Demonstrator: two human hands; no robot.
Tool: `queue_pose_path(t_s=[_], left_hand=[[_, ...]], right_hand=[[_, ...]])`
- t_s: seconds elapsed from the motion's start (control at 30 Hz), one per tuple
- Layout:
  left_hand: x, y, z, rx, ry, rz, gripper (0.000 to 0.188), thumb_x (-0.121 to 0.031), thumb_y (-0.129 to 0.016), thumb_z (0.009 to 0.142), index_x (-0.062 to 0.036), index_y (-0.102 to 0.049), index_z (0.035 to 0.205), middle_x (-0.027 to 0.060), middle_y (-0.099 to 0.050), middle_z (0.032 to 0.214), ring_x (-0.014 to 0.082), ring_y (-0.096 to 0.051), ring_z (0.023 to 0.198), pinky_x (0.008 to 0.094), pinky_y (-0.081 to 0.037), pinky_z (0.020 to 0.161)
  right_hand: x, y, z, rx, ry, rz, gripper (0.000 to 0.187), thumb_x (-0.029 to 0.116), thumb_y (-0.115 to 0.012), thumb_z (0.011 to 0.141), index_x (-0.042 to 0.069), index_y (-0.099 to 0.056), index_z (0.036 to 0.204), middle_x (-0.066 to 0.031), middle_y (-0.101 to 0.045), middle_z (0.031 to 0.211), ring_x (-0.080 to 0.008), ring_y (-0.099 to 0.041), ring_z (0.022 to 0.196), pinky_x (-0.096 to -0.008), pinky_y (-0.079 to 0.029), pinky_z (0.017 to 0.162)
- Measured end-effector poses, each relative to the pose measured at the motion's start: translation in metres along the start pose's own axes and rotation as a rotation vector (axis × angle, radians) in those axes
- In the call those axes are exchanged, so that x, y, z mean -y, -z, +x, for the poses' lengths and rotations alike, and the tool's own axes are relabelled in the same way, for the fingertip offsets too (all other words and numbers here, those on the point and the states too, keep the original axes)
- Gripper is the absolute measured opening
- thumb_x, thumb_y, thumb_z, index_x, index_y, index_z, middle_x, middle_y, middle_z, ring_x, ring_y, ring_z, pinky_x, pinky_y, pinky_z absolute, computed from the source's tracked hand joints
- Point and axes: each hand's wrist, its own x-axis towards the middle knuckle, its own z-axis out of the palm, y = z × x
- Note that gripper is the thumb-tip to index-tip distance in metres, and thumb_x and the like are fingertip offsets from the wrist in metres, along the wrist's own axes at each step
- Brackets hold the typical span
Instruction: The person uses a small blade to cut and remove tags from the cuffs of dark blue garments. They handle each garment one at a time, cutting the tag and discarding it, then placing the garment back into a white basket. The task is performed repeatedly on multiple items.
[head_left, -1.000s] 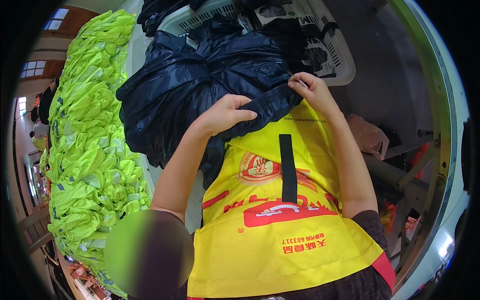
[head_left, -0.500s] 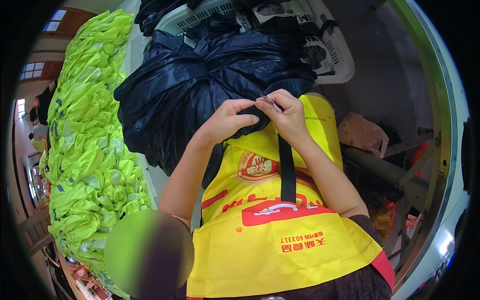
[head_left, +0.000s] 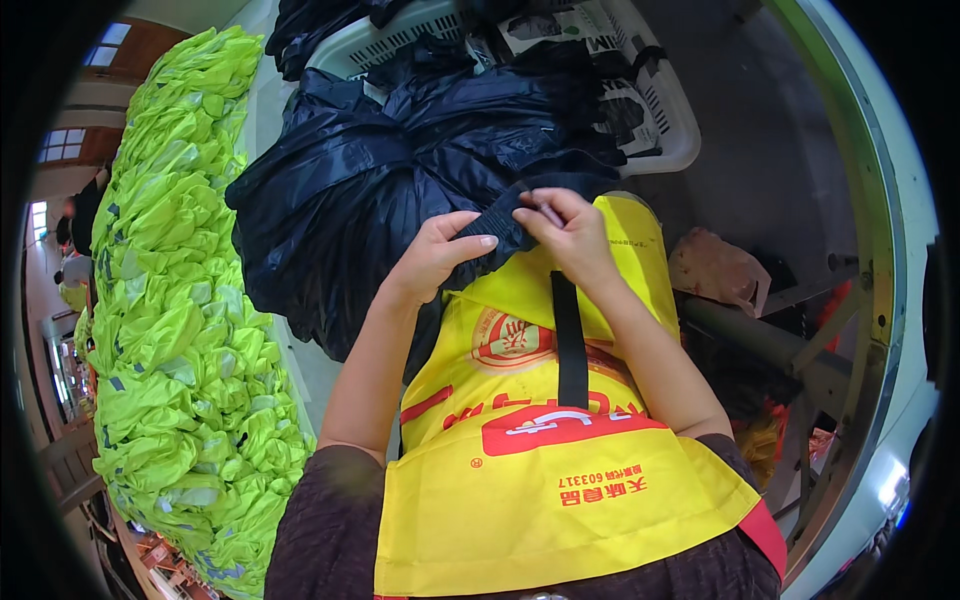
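Observation:
A dark navy, shiny jacket (head_left: pixel 340 190) lies bunched over my lap and the surface ahead of me. My left hand (head_left: pixel 432 255) grips its ribbed cuff (head_left: pixel 507 222), the thumb lying along the near side and the fingers behind the cloth. Just to the right, my right hand (head_left: pixel 570 235) is closed at the cuff's edge. A small slim metal tool (head_left: pixel 548 212), perhaps thread snips, shows between its fingers; most of it is hidden by the hand.
Beyond the jacket stands a white plastic basket (head_left: pixel 682 130) with dark garments and printed paper. Bright yellow-green garments (head_left: pixel 190 300) form a long heap on the left. A yellow apron (head_left: pixel 560 500) covers my lap. On the right are a metal frame (head_left: pixel 880 300) and a pale bag (head_left: pixel 715 270).
My hands have come apart slightly, the left shifting a little left and down. More of the ribbed cuff now shows between them. The right hand has turned, hiding more of the small tool.

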Motion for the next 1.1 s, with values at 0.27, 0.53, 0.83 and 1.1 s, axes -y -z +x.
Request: queue_pose_path(t_s=[0.27,0.53,0.83,1.1], left_hand=[[-0.031,0.007,-0.046,-0.276,-0.445,0.442,0.009,-0.006,-0.065,0.078,-0.0016,-0.066,0.086,0.0023,-0.062,0.086,0.0118,-0.057,0.074,0.0234,-0.046,0.067],[0.159,0.072,-0.161,-1.212,-0.134,-0.273,0.024,-0.028,-0.057,0.089,-0.0072,-0.055,0.101,0.0006,-0.058,0.089,0.0109,-0.051,0.079,0.0253,-0.039,0.069],[0.145,0.11,-0.169,-0.571,0.456,0.396,0.013,-0.011,-0.054,0.082,-0.0041,-0.062,0.09,0.0028,-0.062,0.079,0.01,-0.057,0.066,0.0219,-0.042,0.06],[-0.071,0.099,0.011,-0.513,-0.3,0.524,0.018,-0.012,-0.056,0.087,-0.0014,-0.063,0.098,0.0027,-0.06,0.079,0.0072,-0.052,0.066,0.0193,-0.04,0.06]], right_hand=[[0.033,0.01,0.0,0.029,-0.021,0.174,0.01,0.012,-0.059,0.086,0.002,-0.059,0.086,0.0029,-0.05,0.067,-0.0043,-0.04,0.06,-0.019,-0.034,0.055],[0.016,0.003,0.027,0.095,-0.025,0.214,0.018,0.017,-0.048,0.094,0.002,-0.058,0.099,-0.004,-0.061,0.083,-0.0084,-0.054,0.073,-0.0203,-0.043,0.066],[-0.03,-0.126,-0.002,0.729,0.165,-0.042,0.033,0.017,-0.047,0.089,0.002,-0.054,0.118,-0.0184,-0.049,0.128,-0.0353,-0.036,0.127,-0.0364,-0.033,0.102],[-0.027,-0.106,-0.036,0.659,-0.306,0.431,0.034,0.018,-0.046,0.092,0.0,-0.052,0.12,-0.0153,-0.054,0.124,-0.0255,-0.046,0.121,-0.0309,-0.035,0.098]])
